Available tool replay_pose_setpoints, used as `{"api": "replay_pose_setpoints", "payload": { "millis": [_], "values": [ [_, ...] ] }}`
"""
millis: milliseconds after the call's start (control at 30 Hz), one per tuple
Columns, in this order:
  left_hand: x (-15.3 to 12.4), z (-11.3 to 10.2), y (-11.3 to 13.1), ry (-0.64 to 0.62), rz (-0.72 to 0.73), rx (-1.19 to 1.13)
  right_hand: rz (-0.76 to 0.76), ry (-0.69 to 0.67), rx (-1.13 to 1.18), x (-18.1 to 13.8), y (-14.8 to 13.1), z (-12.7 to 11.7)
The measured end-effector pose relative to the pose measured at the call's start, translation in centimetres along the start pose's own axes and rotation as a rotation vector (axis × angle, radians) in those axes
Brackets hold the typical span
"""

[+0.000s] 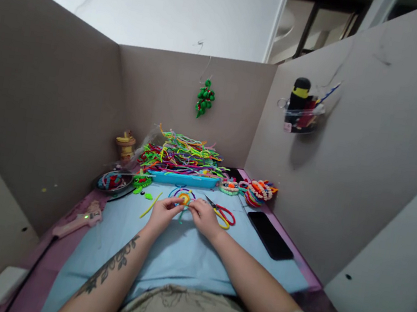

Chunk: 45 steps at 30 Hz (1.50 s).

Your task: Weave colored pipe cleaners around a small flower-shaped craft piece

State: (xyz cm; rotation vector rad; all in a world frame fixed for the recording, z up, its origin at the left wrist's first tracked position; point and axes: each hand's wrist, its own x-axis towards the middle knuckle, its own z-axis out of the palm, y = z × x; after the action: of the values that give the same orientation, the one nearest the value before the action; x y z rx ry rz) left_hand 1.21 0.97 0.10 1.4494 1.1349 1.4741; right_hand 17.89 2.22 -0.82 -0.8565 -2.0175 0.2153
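Observation:
In front of me, at the middle of the blue cloth, both hands pinch a small round piece of pipe cleaners (pixel 184 196). It has an orange and yellow middle, with blue, purple and teal ends sticking out. My left hand (pixel 164 213) grips it from the left, thumb and fingers pressed together. From the other side my right hand (pixel 204 217) closes on its edge, apparently at a teal strand; fingertips partly hide the join. Scissors (pixel 225 216) with red and yellow handles lie just right of my right hand. A loose yellow-green pipe cleaner (pixel 151 205) lies left of my left hand.
A blue tray (pixel 184 179) heaped with coloured pipe cleaners stands at the back. Left are a dark bowl (pixel 115 183) and a pink glue gun (pixel 79 222) with its cord. Right lie a phone (pixel 270 235) and finished pieces (pixel 259 193). Grey panels (pixel 151 93) enclose the table.

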Motion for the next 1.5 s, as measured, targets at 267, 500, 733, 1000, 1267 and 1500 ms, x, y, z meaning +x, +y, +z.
{"api": "replay_pose_setpoints", "payload": {
  "millis": [267, 500, 733, 1000, 1267, 1500],
  "values": [
    [-0.2, 0.1, 0.1, 0.021, -0.003, 0.026, -0.072, -0.008, -0.158, -0.1, -0.5, -0.5],
    [0.0, 0.1, -0.9, 0.029, 0.018, 0.036, 0.046, 0.085, -0.099, -0.1, -0.8, 0.3],
    [-0.2, 0.3, -0.8, 0.113, 0.074, 0.079, 0.128, 0.151, -0.024, -0.2, -1.5, 1.5],
    [-0.3, 0.3, -0.9, 0.116, 0.063, 0.044, 0.097, 0.215, -0.044, 0.1, -1.6, 0.9],
    [-0.3, 0.4, -0.7, 0.133, 0.069, 0.046, 0.039, 0.212, -0.02, 0.1, -1.6, 1.1],
    [-0.5, 0.5, -0.9, 0.074, 0.105, 0.062, 0.098, 0.23, 0.086, 0.2, -1.2, 1.0]
  ]
}}
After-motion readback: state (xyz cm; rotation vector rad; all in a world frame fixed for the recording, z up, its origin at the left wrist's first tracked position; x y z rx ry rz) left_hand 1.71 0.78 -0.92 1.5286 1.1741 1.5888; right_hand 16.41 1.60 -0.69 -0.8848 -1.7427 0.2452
